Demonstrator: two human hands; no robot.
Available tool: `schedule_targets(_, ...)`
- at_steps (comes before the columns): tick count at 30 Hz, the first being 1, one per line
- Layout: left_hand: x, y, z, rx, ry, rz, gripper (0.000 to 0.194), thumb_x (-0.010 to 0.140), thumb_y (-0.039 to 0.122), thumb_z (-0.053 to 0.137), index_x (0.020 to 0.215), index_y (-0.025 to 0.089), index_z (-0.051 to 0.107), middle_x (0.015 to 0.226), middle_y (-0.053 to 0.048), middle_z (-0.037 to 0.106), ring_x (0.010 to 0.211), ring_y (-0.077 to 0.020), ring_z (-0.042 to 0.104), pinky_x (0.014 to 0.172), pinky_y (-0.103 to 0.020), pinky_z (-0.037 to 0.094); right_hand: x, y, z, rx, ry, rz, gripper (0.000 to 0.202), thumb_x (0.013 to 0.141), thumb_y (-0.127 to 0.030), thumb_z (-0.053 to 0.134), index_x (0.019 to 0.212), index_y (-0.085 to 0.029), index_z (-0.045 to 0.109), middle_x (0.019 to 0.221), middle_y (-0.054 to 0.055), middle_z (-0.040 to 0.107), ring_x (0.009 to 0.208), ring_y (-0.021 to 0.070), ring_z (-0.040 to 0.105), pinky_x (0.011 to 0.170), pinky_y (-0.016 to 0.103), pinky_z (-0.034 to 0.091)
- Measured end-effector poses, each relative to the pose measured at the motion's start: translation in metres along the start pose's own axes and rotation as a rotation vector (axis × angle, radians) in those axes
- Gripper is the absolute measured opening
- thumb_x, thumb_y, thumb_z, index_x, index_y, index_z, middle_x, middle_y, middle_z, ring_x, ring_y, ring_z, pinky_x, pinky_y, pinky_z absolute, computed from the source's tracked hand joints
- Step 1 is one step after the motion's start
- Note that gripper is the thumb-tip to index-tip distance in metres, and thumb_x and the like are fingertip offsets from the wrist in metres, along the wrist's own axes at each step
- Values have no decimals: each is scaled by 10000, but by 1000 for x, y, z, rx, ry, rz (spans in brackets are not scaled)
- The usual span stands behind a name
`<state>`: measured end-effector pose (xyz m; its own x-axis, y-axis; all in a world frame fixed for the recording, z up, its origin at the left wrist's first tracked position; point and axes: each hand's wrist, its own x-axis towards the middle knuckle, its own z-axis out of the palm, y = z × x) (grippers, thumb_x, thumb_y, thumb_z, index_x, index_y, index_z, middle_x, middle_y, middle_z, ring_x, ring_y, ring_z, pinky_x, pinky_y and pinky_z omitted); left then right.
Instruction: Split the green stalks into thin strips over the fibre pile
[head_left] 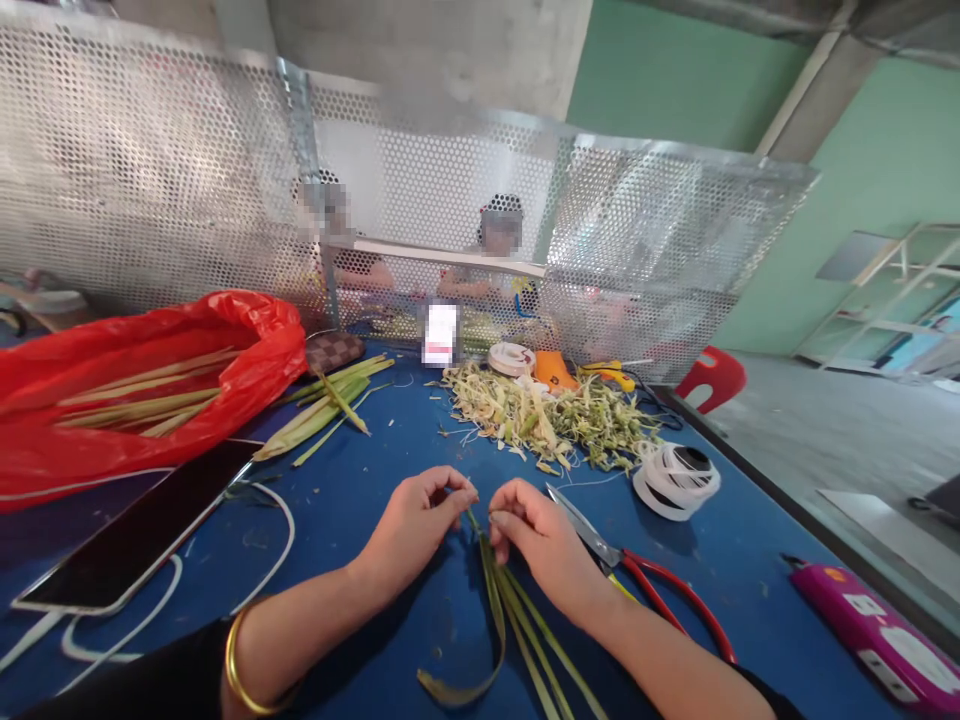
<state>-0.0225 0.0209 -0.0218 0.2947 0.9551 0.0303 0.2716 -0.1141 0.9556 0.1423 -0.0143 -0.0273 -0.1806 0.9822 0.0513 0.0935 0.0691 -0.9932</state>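
Note:
My left hand (431, 510) is closed in a pinch at the top end of a small bundle of long green leaf strips (514, 610). The strips hang down toward me, and one brown-tipped strip curls off to the left. My right hand (529, 525) is pinched just beside the bundle's tip; whatever lies between its fingers is too small to make out. Scissors with red handles (649, 580) lie partly behind my right forearm, blades toward the back. A roll of white tape or ribbon (676, 482) stands to the right.
A heap of leaf scraps (555, 415) lies at the back. On the left are a red plastic bag (277, 335) of dry strips, loose leaves (322, 410) and a tablet (142, 530) with white cable. A purple case (874, 630) sits right. Two people sit behind the perforated metal screen (637, 230).

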Motion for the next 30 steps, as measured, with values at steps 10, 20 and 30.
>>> schedule_targets(10, 14, 39, 8, 169, 15, 225, 118, 764, 279, 594, 701, 202, 657, 689, 6, 630, 634, -143, 566, 607, -244, 426, 2, -11, -7, 281, -65, 28, 149, 736, -292, 640, 689, -154, 609, 612, -20, 578, 545, 91, 515, 592, 244, 432)
schedule_targets(20, 12, 35, 21, -297, -22, -5, 392, 749, 532, 604, 602, 174, 546, 524, 35, 487, 525, -101, 425, 532, -218, 342, 4, -28, -20, 367, 219, -166, 155, 801, -319, 623, 788, -165, 636, 663, -8, 554, 626, 116, 516, 645, 250, 420)
schedule_targets(30, 12, 34, 24, -572, -191, -135, 238, 721, 382, 680, 701, 165, 584, 662, -3, 608, 584, -103, 536, 556, -203, 392, 1, -29, -18, 310, 230, -194, 157, 814, -327, 611, 791, -174, 633, 669, -5, 556, 624, 128, 513, 632, 263, 418)
